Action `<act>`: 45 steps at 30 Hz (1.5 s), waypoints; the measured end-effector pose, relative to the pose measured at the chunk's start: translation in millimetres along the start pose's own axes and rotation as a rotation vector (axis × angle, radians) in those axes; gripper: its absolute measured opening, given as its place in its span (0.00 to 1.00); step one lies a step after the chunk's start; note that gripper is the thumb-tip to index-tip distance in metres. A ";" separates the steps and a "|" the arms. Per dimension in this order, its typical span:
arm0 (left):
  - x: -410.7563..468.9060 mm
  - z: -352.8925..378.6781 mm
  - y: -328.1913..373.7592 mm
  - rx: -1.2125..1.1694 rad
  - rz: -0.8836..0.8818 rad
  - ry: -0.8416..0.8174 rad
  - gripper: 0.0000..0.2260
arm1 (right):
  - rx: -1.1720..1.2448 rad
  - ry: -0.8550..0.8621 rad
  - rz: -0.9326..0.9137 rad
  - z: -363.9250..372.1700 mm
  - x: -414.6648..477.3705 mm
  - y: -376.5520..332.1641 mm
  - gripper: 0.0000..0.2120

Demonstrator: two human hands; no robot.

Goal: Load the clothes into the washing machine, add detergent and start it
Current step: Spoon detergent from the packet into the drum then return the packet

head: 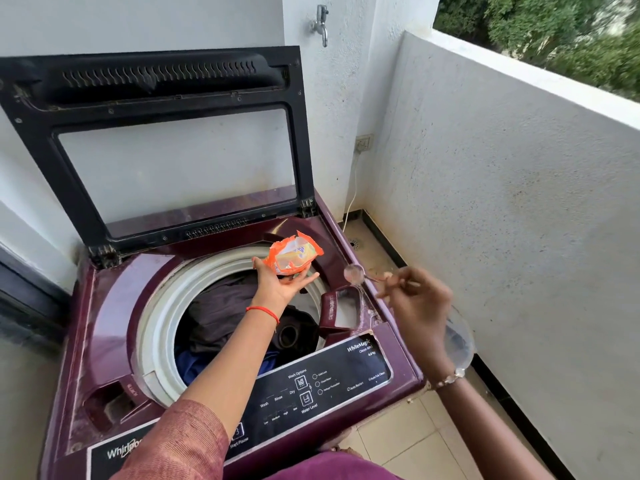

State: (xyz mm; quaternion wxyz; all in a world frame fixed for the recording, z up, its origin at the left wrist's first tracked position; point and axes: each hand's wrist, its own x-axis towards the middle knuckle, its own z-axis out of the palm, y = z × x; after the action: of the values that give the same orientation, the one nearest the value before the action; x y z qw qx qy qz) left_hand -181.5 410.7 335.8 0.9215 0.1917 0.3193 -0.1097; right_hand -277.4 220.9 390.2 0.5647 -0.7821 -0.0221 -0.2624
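Outside, the washing machine [114,306] stands on beige tiles [429,434] beside a white parapet [502,202].

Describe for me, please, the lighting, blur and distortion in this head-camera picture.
Head view: soft, even daylight with no hard shadows; the right hand and its spoon are motion-blurred, while the left hand and the orange detergent packet are sharper; the control panel lettering reads clearly; the wide lens slants and stretches the raised lid and balcony wall toward the edges; the trees look smeared.

The washing machine [114,306] stands on the tiled floor [426,441], dark clothes [218,310] in its drum.
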 end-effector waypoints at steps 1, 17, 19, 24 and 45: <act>-1.1 0.2 0.4 -0.004 0.004 -0.002 0.36 | 0.141 0.024 0.070 -1.8 8.2 -10.8 0.08; -28.4 21.9 8.2 0.029 -0.009 -0.030 0.41 | 0.391 -0.304 0.314 60.7 51.3 -32.8 0.09; -29.6 23.6 10.6 0.050 -0.033 -0.048 0.41 | 0.260 -0.378 0.325 63.1 53.1 -29.1 0.16; -35.4 33.9 13.5 0.161 -0.041 -0.067 0.37 | 0.122 -0.616 0.333 59.4 61.6 -20.4 0.22; -58.2 100.6 -44.3 1.041 0.111 -0.489 0.13 | 0.063 -0.017 0.382 -55.5 90.4 -41.0 0.09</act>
State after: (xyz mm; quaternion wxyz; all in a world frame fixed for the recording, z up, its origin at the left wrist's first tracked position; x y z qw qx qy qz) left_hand -185.8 332.8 432.6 0.7573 0.6053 -0.0095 -0.2449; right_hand -234.5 162.3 477.8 0.6282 -0.7563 0.1138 -0.1431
